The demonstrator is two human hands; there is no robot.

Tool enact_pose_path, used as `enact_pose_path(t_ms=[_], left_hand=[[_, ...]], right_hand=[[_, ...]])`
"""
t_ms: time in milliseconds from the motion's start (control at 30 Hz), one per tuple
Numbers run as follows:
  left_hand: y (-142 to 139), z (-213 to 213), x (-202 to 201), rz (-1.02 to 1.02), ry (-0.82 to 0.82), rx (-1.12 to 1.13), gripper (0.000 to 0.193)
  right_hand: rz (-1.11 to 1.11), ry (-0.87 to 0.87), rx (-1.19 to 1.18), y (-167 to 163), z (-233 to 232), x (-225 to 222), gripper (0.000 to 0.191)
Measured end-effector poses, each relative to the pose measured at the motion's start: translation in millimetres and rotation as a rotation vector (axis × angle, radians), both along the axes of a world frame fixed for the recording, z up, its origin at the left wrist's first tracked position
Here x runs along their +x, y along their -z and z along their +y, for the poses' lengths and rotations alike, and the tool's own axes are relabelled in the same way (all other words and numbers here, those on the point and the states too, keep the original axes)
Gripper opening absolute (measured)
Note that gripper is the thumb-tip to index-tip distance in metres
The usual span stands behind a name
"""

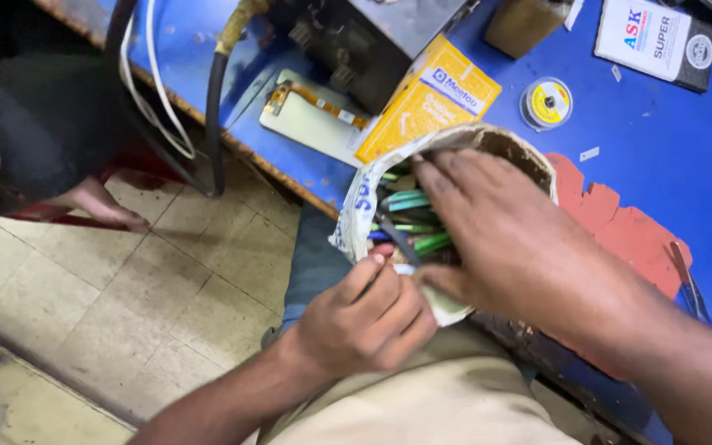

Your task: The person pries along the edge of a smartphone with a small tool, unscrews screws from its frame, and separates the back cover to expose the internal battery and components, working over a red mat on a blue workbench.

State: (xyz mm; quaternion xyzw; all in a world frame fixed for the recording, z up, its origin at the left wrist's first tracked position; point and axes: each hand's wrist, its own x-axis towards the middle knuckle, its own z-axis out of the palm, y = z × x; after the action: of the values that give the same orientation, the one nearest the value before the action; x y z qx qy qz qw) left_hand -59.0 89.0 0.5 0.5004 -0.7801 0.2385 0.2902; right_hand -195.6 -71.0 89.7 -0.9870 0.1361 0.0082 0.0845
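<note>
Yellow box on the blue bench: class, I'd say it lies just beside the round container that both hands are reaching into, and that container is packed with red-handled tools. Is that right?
Not quite. The head view shows the tools in the round container have mostly green handles, not red. The rest holds: the yellow box lies just beside it on the blue bench, and both the left hand and right hand reach into it.
</note>
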Motion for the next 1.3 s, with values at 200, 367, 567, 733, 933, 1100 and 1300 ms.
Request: enact_pose_path(t_ms=[200, 367, 567, 733, 933, 1100, 1300], left_hand=[[19.4, 17.9, 15.0, 0.166, 0.096, -0.02, 0.014], [20.5, 23.4, 19.3, 0.343, 0.157, 0.053, 0.013], [16.0, 23.8, 27.5, 0.407, 0.158, 0.048, 0.015], [21.8, 20.9, 26.3, 0.431, 0.147, 0.023, 0.014], [30.6, 23.2, 20.8, 0.484, 0.147, -0.033, 0.017], [40.4, 28.1, 15.8, 0.402, 0.134, -0.066, 0.023], [33.2, 21.9, 13.3, 0.213, 0.053, -0.072, 0.02]], right_hand=[[0.046, -0.02, -0.034, 8.8, -0.3, 4.5, 0.105], [0.102, 0.013, -0.006, 4.8, 1.9, 14.3, 0.092], [-0.146, -0.083, 0.035, -10.4, 3.0, 11.8, 0.087], [-0.1, -0.194, 0.253, -1.1, 10.9, 20.5, 0.054], [-0.007, -0.116, 0.108, 8.5, 18.3, 34.5, 0.018], [-0.063, -0.185, -0.018, 23.0, 31.4, 43.3, 0.009], [-0.233, 0.016, 0.157, 18.7, 26.9, 33.5, 0.016]])
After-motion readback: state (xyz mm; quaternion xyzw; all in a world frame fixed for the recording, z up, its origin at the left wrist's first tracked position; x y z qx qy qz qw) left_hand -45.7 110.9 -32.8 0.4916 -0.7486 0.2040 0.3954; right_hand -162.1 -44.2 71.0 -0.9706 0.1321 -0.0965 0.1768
